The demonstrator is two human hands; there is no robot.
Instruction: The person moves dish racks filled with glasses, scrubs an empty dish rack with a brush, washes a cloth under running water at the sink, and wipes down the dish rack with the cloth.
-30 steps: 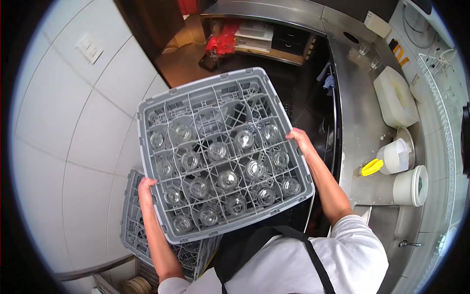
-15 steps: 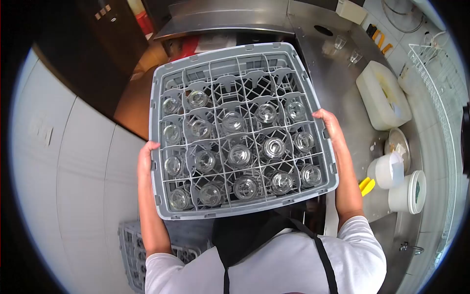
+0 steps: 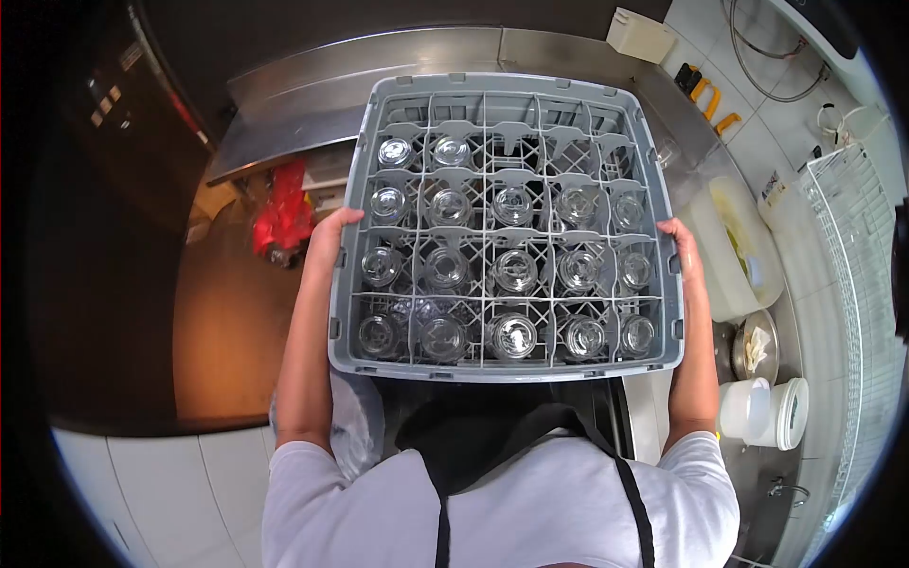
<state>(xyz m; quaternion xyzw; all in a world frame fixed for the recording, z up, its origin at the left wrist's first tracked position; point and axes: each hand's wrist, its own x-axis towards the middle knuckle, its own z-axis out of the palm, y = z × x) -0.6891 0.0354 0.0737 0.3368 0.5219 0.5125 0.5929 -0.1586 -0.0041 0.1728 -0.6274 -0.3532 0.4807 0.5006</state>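
Observation:
A grey plastic rack (image 3: 507,374) is held up in front of my chest, with several upside-down clear glasses (image 3: 514,272) standing in its compartments. Some compartments in the back row hold no glass. My left hand (image 3: 333,227) grips the rack's left side, thumb over the rim and the other fingers mostly hidden. On the right side, my right hand (image 3: 680,244) holds the rim in the same way. Both forearms reach forward along the rack's sides.
The steel counter (image 3: 312,114) runs behind the rack. At the right are a long white tub (image 3: 724,237), a metal bowl (image 3: 756,348), a white bucket (image 3: 791,414), a faucet (image 3: 788,492) and a wire shelf (image 3: 852,237). A red bag (image 3: 284,213) lies at the left.
The view has turned to the right, and the rack, tilted before, now sits level in view. The second rack at the lower left has left the view. Both hands keep their hold.

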